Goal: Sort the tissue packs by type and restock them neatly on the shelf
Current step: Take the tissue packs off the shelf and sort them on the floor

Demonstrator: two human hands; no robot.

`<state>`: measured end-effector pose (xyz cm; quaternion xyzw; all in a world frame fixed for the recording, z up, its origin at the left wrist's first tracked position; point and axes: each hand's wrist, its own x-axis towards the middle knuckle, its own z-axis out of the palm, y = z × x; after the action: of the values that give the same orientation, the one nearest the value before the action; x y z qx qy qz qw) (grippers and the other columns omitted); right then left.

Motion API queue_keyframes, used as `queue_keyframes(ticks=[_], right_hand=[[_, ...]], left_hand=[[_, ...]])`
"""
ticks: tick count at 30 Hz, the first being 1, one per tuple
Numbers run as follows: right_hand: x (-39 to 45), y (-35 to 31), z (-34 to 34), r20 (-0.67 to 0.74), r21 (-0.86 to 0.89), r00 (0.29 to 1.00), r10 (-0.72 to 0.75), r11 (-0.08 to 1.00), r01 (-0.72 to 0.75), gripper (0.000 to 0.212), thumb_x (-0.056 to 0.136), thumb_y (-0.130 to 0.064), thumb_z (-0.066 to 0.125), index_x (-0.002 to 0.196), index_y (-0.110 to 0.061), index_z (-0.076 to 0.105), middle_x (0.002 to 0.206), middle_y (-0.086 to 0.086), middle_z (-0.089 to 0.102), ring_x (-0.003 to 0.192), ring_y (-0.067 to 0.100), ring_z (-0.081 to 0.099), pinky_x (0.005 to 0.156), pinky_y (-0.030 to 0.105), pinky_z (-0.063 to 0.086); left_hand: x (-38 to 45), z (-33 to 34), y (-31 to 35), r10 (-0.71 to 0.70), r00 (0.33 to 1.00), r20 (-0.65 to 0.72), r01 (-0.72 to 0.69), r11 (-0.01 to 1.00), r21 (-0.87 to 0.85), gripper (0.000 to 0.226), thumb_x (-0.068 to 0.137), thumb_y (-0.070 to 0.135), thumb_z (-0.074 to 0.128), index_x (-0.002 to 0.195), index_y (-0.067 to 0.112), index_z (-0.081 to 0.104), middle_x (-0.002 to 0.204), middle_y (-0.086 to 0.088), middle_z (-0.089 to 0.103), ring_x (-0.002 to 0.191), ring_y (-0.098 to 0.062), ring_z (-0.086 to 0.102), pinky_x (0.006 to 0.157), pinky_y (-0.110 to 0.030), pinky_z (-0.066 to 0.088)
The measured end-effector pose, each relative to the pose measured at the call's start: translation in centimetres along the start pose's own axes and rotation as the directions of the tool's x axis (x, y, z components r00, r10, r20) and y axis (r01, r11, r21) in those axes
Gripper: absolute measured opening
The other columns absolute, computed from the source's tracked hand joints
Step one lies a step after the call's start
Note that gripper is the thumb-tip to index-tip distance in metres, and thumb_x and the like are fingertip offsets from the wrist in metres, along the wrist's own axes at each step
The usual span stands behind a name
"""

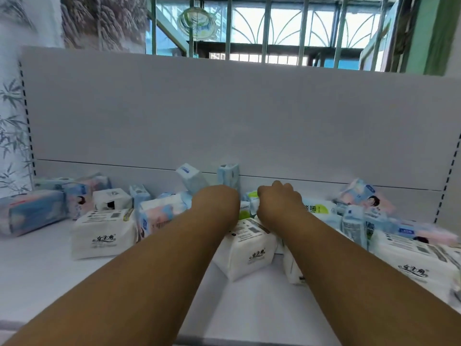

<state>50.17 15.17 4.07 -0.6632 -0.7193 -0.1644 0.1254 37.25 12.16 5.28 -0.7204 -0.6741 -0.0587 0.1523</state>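
Many tissue packs lie jumbled along the back of a white shelf point(50, 283). White packs with a black logo sit at the left point(103, 236), in the middle point(249, 253) and at the right point(419, 260). A pink-and-blue pack point(159, 213) lies left of my arms. Two small light-blue packs point(190, 177) point(228, 176) stand against the back panel. My left hand point(217, 198) and my right hand point(277, 198) reach into the middle of the pile, knuckles up and fingers curled out of sight. Between them lies a green-and-white pack point(249, 203), which my right hand touches.
The shelf's white back panel point(224, 108) rises behind the pile. A large blue pack point(32, 213) lies at the far left, another green-and-white pack point(316, 208) and pink packs point(364, 196) at the right. Barred windows show above the panel.
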Motion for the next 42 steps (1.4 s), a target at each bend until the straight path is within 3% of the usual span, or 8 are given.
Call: queue_keyframes(ticks=[7,11,16,22,30,34,38,42], right_hand=[[0.8,-0.8,-0.9,-0.074,-0.060,0.996,-0.047,0.997,0.043,0.028,0.088,-0.018,0.059,0.116,-0.017,0.062,0.118,0.007,0.060,0.112,0.028,0.055,0.093,0.038,0.041],[0.3,0.4,-1.8,-0.335,0.271,0.933,0.134,0.962,-0.041,0.011,0.096,-0.021,0.049,0.099,-0.020,0.059,0.104,0.004,0.063,0.102,0.027,0.050,0.077,0.035,0.035],[-3.4,-1.5,-3.8,-0.342,0.859,0.849,0.402,0.501,0.108,0.016,0.100,-0.025,0.051,0.085,-0.017,0.049,0.076,-0.006,0.052,0.069,0.015,0.048,0.059,0.028,0.037],[-9.7,-7.3,-5.9,-0.181,0.982,0.797,0.576,0.065,0.176,0.017,0.099,-0.027,0.052,0.083,-0.027,0.045,0.080,-0.004,0.054,0.070,0.014,0.050,0.069,0.034,0.045],[-17.4,-15.5,-7.3,-0.016,0.980,0.932,0.362,-0.178,0.086,0.019,0.093,-0.029,0.066,0.107,-0.025,0.053,0.113,0.000,0.064,0.101,0.017,0.064,0.090,0.043,0.056],[-20.1,-19.6,-8.0,0.082,0.972,0.992,0.094,-0.226,-0.059,0.066,0.086,-0.037,0.073,0.139,-0.022,0.038,0.125,0.003,0.055,0.099,0.010,0.060,0.074,0.025,0.049],[-23.3,-24.6,-7.5,0.164,0.961,0.948,-0.273,-0.172,-0.216,0.096,0.057,-0.059,0.085,0.134,-0.013,0.051,0.118,0.006,0.065,0.092,0.019,0.068,0.074,0.033,0.055],[-29.1,-29.5,-4.7,0.230,0.906,0.730,-0.644,-0.133,-0.402,0.044,0.071,-0.038,0.080,0.097,-0.006,0.069,0.087,0.012,0.076,0.072,0.025,0.074,0.058,0.038,0.059]], left_hand=[[-0.7,0.4,-0.1,-0.072,0.984,-0.161,0.057,0.994,-0.094,0.020,0.090,0.023,0.064,0.109,0.019,0.062,0.106,-0.003,0.063,0.098,-0.023,0.064,0.072,-0.032,0.046],[-1.8,0.0,-1.7,-0.170,0.899,-0.403,0.088,0.973,-0.215,0.006,0.090,0.027,0.057,0.086,0.023,0.055,0.091,0.001,0.056,0.079,-0.021,0.053,0.065,-0.031,0.038],[-4.4,-1.3,-4.0,-0.321,0.654,-0.685,0.000,0.905,-0.424,0.018,0.086,0.028,0.060,0.081,0.012,0.068,0.078,-0.004,0.059,0.075,-0.024,0.042,0.066,-0.033,0.034],[-10.4,-2.2,-7.7,-0.615,0.701,-0.360,-0.044,0.468,-0.883,0.015,0.095,0.029,0.051,0.086,0.017,0.053,0.075,0.004,0.054,0.076,-0.024,0.054,0.063,-0.034,0.038],[-19.3,-0.2,-14.2,-0.582,0.811,0.055,-0.113,-0.248,-0.962,0.016,0.091,0.019,0.066,0.104,0.016,0.058,0.102,-0.007,0.067,0.088,-0.026,0.071,0.081,-0.049,0.059],[-25.9,0.1,-18.7,-0.546,0.836,0.052,-0.122,-0.279,-0.952,0.037,0.085,0.012,0.073,0.118,0.013,0.057,0.110,-0.011,0.069,0.090,-0.029,0.073,0.085,-0.051,0.058],[-34.4,1.0,-22.8,-0.621,0.774,0.119,-0.072,-0.274,-0.959,0.052,0.082,0.009,0.077,0.128,0.013,0.053,0.113,-0.015,0.070,0.093,-0.030,0.073,0.084,-0.047,0.058],[-45.6,3.2,-24.1,-0.780,0.584,0.226,0.015,-0.268,-0.963,0.041,0.083,0.000,0.072,0.120,0.011,0.059,0.109,-0.017,0.071,0.087,-0.030,0.073,0.066,-0.036,0.060]])
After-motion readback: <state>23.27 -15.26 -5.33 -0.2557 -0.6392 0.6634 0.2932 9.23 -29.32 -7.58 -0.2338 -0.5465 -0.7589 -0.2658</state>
